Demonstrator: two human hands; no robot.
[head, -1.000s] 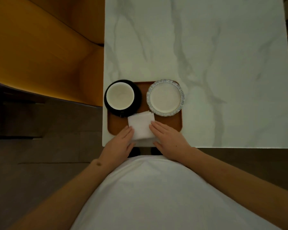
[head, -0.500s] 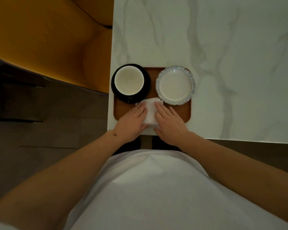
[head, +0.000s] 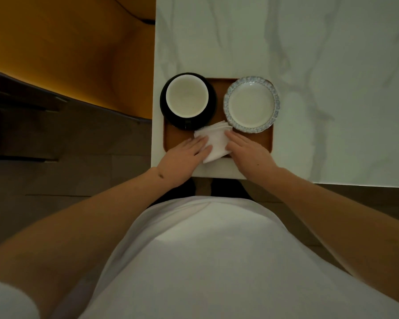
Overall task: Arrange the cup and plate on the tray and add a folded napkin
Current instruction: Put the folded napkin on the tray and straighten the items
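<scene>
A brown tray (head: 266, 139) lies at the near left corner of the marble table. On its far left a white cup (head: 186, 98) stands on a black saucer (head: 211, 107). On its far right sits a white plate (head: 251, 104) with a blue patterned rim. A folded white napkin (head: 215, 141) lies on the tray's near middle, its far corner touching the saucer and plate. My left hand (head: 184, 157) rests flat with fingers on the napkin's left edge. My right hand (head: 249, 153) lies flat along its right edge.
The white marble table (head: 309, 54) stretches far and right of the tray. An orange upholstered seat (head: 67, 42) stands left of the table. Dark floor lies below the table's near edge, by my white shirt.
My hands have spread apart from the napkin's middle to its two sides, baring more of it. The napkin now sits slightly turned. The camera view has shifted.
</scene>
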